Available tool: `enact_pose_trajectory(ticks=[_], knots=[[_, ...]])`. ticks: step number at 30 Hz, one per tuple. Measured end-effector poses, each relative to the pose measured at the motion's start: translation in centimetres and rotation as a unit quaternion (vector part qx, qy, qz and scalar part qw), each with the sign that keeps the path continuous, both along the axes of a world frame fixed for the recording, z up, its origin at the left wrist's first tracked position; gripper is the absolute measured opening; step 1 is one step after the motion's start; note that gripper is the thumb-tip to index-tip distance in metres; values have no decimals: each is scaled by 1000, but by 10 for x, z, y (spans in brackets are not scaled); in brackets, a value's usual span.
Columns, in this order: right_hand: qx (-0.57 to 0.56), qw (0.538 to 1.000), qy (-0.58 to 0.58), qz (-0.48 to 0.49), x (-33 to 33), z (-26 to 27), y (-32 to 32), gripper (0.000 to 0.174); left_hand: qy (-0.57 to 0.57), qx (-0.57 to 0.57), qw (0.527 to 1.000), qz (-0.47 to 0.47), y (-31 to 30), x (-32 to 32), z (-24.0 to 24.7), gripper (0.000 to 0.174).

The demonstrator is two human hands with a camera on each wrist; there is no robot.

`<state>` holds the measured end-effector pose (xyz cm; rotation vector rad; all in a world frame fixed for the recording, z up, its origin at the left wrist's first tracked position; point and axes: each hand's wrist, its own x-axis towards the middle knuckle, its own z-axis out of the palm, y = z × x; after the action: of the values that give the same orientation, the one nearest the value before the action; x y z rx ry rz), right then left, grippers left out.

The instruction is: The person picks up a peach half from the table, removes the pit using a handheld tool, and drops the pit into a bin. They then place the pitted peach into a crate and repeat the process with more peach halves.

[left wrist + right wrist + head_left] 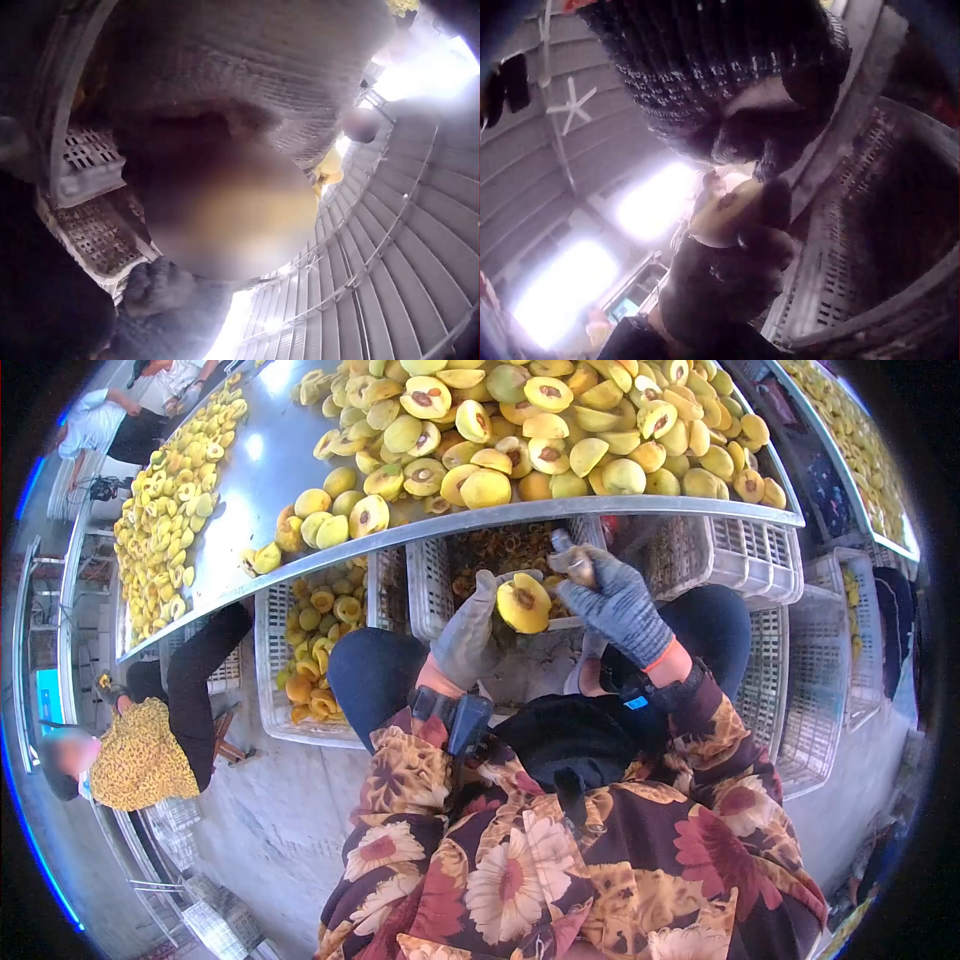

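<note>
My left hand (pixel 466 643), in a grey knit glove, grips a yellow peach half (pixel 523 603) with its cut face and brown hollow showing. In the left wrist view the same peach half (pixel 240 217) is a large blur close to the camera. Just right of it, my right hand (pixel 612 603) wears a blue-grey knit glove with curled fingers. It holds a short tool with a metal end (pixel 562 542); I cannot tell its kind. The right wrist view shows the peach half (pixel 727 214) in the left glove, right below the right hand's fingers.
A metal table (pixel 225 585) ahead bears a heap of halved peaches (pixel 480 425). Under its edge stand a crate of peach halves (pixel 268 680), a crate (pixel 425 585) with brownish scraps, and stacked crates (pixel 735 565) at right. Another person (pixel 150 750) sits at left.
</note>
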<state>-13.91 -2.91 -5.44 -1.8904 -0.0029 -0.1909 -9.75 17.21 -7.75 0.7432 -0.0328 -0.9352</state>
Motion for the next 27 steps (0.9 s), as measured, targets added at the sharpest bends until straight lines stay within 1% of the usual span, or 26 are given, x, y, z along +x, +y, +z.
enact_pose_trajectory(ticks=[2,4,5,6,7,9,10,11,13,14,16,17,19,20,21,22,23,24,25,26,27], knots=[[-120,991,4,51,4,18,9,36,21,8,1000,9,-5,0,-7,60],[-173,978,50,102,14,12,15,40,48,34,998,27,-7,0,-7,63],[-199,969,63,128,18,12,19,40,3,42,999,30,-6,-1,-7,60],[-224,959,75,155,20,11,22,40,-91,49,994,32,-4,-3,-10,59],[-274,947,49,158,19,3,25,40,-186,56,980,34,-2,-5,-13,58],[-319,935,34,152,17,-2,31,38,-169,35,984,36,-2,-5,-18,57],[-341,928,27,148,16,-3,32,37,-57,5,998,37,-5,-1,-20,56],[-356,920,44,158,16,-2,33,36,57,-25,997,37,-7,0,-21,56],[-387,901,78,180,18,7,37,34,60,12,998,33,-9,1,-22,58],[-368,914,48,163,16,3,36,33,61,30,997,31,-10,1,-22,58],[-330,935,-14,130,10,-5,33,31,145,5,988,55,-12,4,-9,60],[-286,956,-16,70,6,-5,31,32,186,-9,980,68,-12,6,-5,61],[-192,980,-19,-46,-3,2,26,33,63,22,996,62,-1,10,-9,62],[-209,976,34,-39,-5,-12,17,35,0,39,998,58,5,12,-10,63],[-226,970,87,-34,-2,-16,12,37,0,46,997,60,8,11,-6,58],[-240,960,141,-33,-2,-20,9,39,0,45,996,74,9,12,-13,54],[-295,942,161,-5,-14,-18,3,46,-1,44,995,85,10,14,-25,51],[-294,948,126,-9,-17,-19,6,47,-3,40,994,97,5,16,-21,50],[-293,952,91,-8,-21,-24,9,49,-117,121,980,106,3,13,-17,47],[-289,955,57,-5,-25,-27,14,50,-227,202,946,113,3,5,-12,45],[-297,952,66,27,-24,-11,20,54,-268,231,928,113,3,4,-7,45]])
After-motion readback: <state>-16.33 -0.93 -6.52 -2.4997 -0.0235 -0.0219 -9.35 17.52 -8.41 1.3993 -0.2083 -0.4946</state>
